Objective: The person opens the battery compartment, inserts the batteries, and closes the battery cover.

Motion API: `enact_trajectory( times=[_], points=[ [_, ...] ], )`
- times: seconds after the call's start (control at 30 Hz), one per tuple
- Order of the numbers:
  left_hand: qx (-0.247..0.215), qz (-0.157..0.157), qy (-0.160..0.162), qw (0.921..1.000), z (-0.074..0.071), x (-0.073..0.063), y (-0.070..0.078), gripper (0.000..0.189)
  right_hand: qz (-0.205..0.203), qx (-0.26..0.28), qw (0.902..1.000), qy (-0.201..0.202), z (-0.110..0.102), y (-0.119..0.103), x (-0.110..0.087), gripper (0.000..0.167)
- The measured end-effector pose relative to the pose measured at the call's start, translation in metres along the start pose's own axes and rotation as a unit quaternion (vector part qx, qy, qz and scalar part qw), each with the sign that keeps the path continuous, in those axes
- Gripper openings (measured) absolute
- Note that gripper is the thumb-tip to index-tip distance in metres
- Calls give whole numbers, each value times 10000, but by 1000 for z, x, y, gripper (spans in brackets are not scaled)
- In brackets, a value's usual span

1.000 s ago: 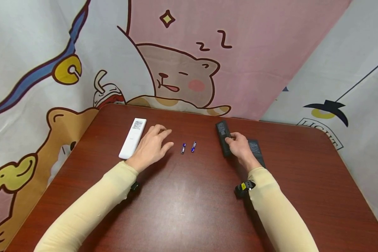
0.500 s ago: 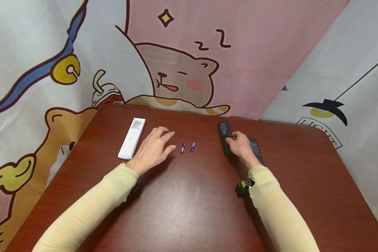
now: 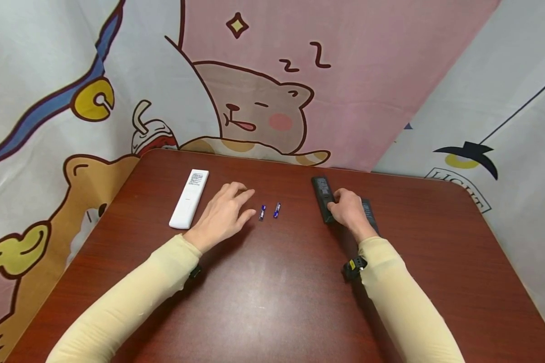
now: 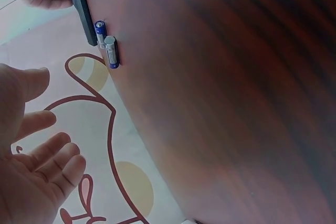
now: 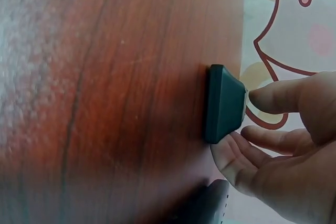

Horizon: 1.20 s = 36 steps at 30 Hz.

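Pinches black remote (image 3: 322,194) with right hand (image 3: 349,209), holds left hand (image 3: 222,214) loosely spread near batteries (image 3: 262,213) visible in head and left-wrist views only

A curtained-off spot, though the kind of building cannot be told; printed cloth (image 3: 368,65) hangs behind the tabletop (image 3: 263,292) and along its sides; a sleeping cartoon bear (image 3: 261,115) shows behind it, a yellow duck (image 3: 18,249) to its left.

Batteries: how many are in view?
2: one battery nearest the left hand, the other battery between that and the black remote. Any under the right hand would be hidden.
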<state>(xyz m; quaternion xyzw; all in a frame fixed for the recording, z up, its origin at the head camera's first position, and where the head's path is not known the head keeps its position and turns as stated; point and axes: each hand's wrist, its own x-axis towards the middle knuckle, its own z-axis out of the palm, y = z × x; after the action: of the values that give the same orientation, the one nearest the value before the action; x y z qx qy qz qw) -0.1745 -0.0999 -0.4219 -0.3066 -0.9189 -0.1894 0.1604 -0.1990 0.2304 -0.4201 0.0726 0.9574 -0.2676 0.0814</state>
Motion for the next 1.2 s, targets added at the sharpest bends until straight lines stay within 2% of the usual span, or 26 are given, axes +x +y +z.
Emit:
enact_trajectory(
  times=[0.3,0.57,0.77,1.1,1.2],
  points=[
    [23,51,5,10000,3,1,5,49,-86,43,9998,190,-8,6,-6,43],
    [-58,89,62,9999,6,1,10,50,-113,284,9988,393,-20,17,-16,41],
    [-76,104,77,9999,7,0,12,50,-148,270,9980,555,-29,28,-21,39],
    [-131,114,35,9998,9,0,15,49,129,265,9981,539,-37,43,-26,44],
    [-119,154,73,9998,10,1,16,49,88,219,9980,578,-38,49,-28,45]
  ],
)
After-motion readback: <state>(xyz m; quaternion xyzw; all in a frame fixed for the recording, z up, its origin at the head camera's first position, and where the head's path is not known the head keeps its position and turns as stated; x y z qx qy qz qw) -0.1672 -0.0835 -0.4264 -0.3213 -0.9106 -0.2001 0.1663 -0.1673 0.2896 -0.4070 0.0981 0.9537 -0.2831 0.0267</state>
